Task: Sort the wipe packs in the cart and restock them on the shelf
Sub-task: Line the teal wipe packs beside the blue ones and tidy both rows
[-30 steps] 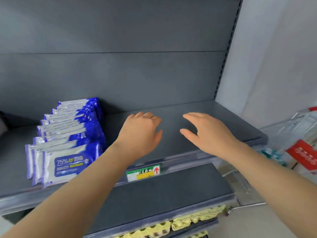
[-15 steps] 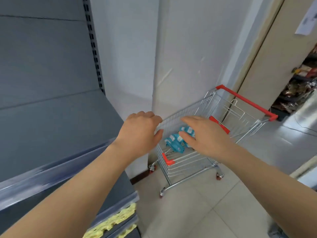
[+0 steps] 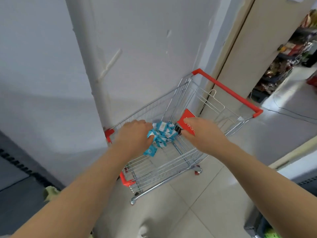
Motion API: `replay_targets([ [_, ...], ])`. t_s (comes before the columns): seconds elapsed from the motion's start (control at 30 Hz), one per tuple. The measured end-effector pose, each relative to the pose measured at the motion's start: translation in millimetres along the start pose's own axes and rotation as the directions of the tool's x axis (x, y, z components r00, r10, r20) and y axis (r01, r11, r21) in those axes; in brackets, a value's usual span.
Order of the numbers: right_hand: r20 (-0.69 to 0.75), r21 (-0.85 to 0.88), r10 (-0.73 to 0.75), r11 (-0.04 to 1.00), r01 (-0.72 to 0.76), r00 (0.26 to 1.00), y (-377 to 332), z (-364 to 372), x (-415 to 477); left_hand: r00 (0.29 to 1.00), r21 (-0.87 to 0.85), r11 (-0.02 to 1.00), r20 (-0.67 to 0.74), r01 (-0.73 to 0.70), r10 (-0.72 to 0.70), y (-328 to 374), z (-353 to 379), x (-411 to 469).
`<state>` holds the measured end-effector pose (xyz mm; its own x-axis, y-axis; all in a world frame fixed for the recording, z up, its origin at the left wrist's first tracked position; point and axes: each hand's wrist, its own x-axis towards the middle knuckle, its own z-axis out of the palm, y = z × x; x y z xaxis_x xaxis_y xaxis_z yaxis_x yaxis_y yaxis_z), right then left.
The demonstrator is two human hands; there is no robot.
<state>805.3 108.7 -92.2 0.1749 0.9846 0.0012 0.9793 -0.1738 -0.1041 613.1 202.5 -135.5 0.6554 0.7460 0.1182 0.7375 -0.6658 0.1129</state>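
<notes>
Fingers [image 3: 145, 124] of left hand [image 3: 135, 136] curl down over wipe packs [image 3: 163, 133]

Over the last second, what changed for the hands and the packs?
The view swung from the grey shelf to the small wire cart with red trim. Both hands went from above the shelf down into its basket: the left hand at the teal-and-white wipe packs, the right hand over the flat red pack. No grip is plainly shown yet. The teal packs stayed heaped in the cart.

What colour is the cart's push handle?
The push handle is red-orange, on the silver wire cart; the head view shows it clearly.
</notes>
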Motion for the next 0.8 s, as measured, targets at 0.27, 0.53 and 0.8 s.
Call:
replay_targets([
  [0.27,0.147,0.042,-0.002,0.999,-0.004,0.989,84.5,57.0,136.9,0.955,-0.081,0.973,0.225,0.216,-0.193,-23.1,75.5,127.1],
  [0.53,0.265,0.139,-0.161,0.982,0.127,0.951,154.0,164.0,268.7,0.828,-0.121,0.862,0.371,0.492,-0.421,-45.8,189.9,211.4],
  [0.8,0.348,0.255,-0.257,0.951,0.173,0.902,201.5,293.3,358.4,0.657,-0.191,0.659,0.472,0.728,-0.588,-74.0,329.5,252.9],
])
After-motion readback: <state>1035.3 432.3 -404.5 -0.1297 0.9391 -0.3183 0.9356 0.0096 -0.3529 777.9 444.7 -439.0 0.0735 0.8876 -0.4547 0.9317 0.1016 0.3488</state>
